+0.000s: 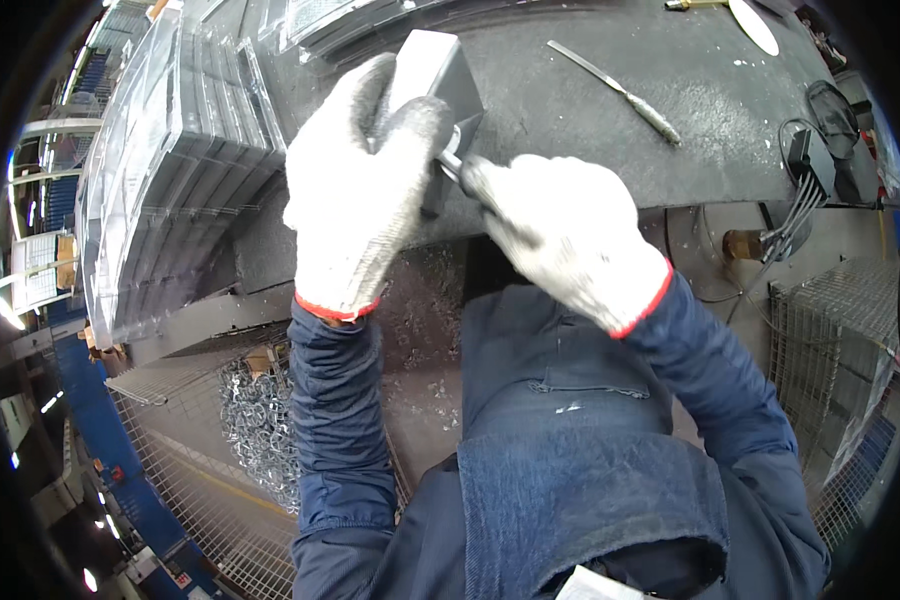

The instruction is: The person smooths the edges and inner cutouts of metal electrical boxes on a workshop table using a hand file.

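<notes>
Both hands wear white knit gloves with red cuffs. Near the front edge of the dark worktable (560,105), my left hand (355,185) is closed around a grey, box-shaped metal part (440,75), holding it tilted. A slim metal tool (451,164) is pinched in my right hand (575,225); its kind is hidden by the glove. The visible end of this tool meets the side of the part, next to a round, light-coloured spot there. Farther back lies a long, thin hand tool (620,92) with a worn handle, apart from both hands.
Stacked grey panels in clear plastic (195,130) stand at the left. Below, a wire basket (185,465) holds many metal rings (255,425). At right are a black box (810,165) with cables and another wire basket (820,310). A white oval object (753,25) lies far right.
</notes>
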`<control>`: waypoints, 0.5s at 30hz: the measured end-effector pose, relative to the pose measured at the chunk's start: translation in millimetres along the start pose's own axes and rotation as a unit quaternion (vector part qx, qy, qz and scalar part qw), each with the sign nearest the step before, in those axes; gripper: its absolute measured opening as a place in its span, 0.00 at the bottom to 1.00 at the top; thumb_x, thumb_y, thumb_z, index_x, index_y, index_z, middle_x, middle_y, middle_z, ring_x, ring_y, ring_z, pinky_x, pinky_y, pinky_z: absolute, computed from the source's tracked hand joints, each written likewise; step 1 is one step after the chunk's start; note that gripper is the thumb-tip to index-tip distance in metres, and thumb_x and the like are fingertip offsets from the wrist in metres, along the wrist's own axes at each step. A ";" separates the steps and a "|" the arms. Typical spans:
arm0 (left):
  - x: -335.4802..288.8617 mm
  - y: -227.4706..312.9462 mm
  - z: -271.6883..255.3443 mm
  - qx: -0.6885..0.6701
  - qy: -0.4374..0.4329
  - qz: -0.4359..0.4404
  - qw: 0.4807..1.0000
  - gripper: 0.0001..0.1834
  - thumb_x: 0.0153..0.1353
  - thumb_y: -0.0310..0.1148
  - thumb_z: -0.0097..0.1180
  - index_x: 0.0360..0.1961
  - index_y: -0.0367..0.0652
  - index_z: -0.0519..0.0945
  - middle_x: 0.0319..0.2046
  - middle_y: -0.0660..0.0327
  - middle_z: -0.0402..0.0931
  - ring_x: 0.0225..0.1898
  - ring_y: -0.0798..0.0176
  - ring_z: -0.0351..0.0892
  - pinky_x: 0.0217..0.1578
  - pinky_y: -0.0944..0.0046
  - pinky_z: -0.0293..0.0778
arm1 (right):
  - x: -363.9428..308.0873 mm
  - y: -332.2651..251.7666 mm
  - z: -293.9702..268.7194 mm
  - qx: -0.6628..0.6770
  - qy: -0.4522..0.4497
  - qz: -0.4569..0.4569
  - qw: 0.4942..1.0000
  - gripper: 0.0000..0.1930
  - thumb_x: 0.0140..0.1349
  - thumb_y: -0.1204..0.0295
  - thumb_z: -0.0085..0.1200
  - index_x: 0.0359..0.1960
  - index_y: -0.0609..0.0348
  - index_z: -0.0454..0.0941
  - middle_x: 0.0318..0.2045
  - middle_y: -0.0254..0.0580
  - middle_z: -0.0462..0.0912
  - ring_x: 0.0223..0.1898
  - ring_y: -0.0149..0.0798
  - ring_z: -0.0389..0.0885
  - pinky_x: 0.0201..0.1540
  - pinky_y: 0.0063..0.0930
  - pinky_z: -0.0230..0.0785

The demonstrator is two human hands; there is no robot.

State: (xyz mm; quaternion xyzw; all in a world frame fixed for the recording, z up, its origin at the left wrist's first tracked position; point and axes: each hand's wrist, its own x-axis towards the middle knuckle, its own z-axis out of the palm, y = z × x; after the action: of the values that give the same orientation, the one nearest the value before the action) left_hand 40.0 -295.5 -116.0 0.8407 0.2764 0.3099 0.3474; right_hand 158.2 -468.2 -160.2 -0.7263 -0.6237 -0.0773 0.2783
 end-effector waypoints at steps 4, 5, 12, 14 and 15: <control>2.1 2.5 5.4 0.001 0.004 0.002 1.000 0.33 0.67 0.41 0.71 0.67 0.28 0.83 0.58 0.39 0.89 0.57 0.48 0.91 0.59 0.55 0.85 | 14.9 22.6 14.1 -0.016 0.072 0.007 0.997 0.09 0.73 0.67 0.59 0.52 0.47 0.85 0.31 0.37 0.86 0.29 0.43 0.88 0.34 0.39 0.81; 3.2 5.4 4.4 -0.012 0.002 -0.008 1.000 0.34 0.67 0.42 0.70 0.67 0.28 0.83 0.58 0.38 0.88 0.58 0.48 0.91 0.59 0.55 0.85 | 22.9 25.8 22.0 -0.034 0.089 -0.002 0.995 0.11 0.73 0.66 0.60 0.53 0.47 0.86 0.31 0.38 0.86 0.30 0.43 0.89 0.34 0.38 0.81; 0.6 6.9 3.5 0.028 -0.022 0.004 0.999 0.32 0.72 0.39 0.69 0.70 0.28 0.81 0.62 0.41 0.86 0.61 0.52 0.88 0.64 0.57 0.81 | 15.2 20.2 12.9 -0.017 0.087 -0.021 0.996 0.07 0.70 0.66 0.63 0.46 0.49 0.86 0.30 0.38 0.86 0.31 0.44 0.88 0.35 0.39 0.81; 3.6 16.7 2.4 0.017 0.003 -0.033 0.999 0.32 0.72 0.40 0.69 0.69 0.29 0.82 0.61 0.41 0.87 0.60 0.54 0.88 0.63 0.58 0.81 | 29.6 29.6 20.8 -0.042 0.118 -0.028 0.992 0.07 0.71 0.66 0.62 0.46 0.50 0.86 0.30 0.40 0.87 0.31 0.44 0.88 0.35 0.39 0.81; 9.0 5.7 -1.2 -0.034 -0.010 -0.023 0.999 0.33 0.72 0.42 0.69 0.70 0.29 0.82 0.60 0.42 0.87 0.59 0.54 0.88 0.63 0.57 0.81 | 26.1 25.2 22.1 -0.045 0.118 -0.025 0.992 0.07 0.71 0.66 0.62 0.46 0.50 0.86 0.30 0.40 0.87 0.31 0.44 0.88 0.35 0.39 0.81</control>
State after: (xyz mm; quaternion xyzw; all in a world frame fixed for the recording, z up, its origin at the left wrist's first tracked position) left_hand 46.5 -292.3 -108.0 0.8249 0.2818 0.3026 0.3854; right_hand 182.4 -436.3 -174.4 -0.7083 -0.6003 -0.1974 0.3145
